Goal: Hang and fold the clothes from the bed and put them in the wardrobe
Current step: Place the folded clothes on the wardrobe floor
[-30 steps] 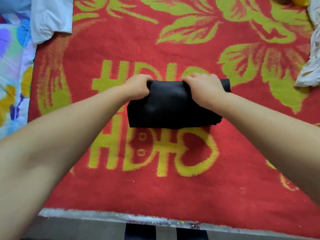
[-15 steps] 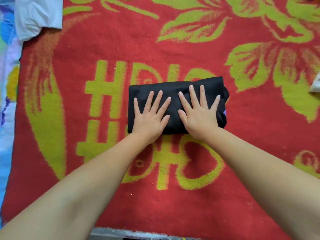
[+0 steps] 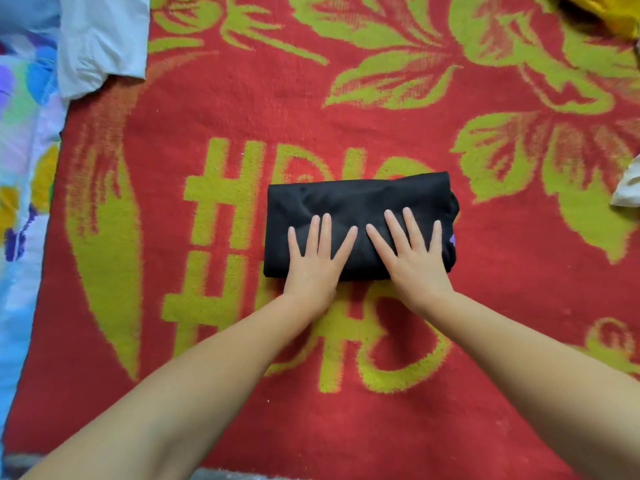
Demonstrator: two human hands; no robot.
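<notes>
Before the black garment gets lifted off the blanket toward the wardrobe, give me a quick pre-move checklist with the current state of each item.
1. Black garment folded into a compact rectangle: ok.
2. Left hand flat on the garment, fingers straight: ok.
3. Right hand flat on the garment, fingers straight: ok.
4. Either hand gripping the garment for lifting: not ok, both only press.
5. Garment lies apart from the white cloth at upper left: ok.
6. Wardrobe open and free: cannot tell, out of view.

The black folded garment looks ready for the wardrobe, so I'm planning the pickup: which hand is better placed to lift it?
Neither clearly: the left hand and right hand both press flat on the black folded garment, so probably both.
</notes>
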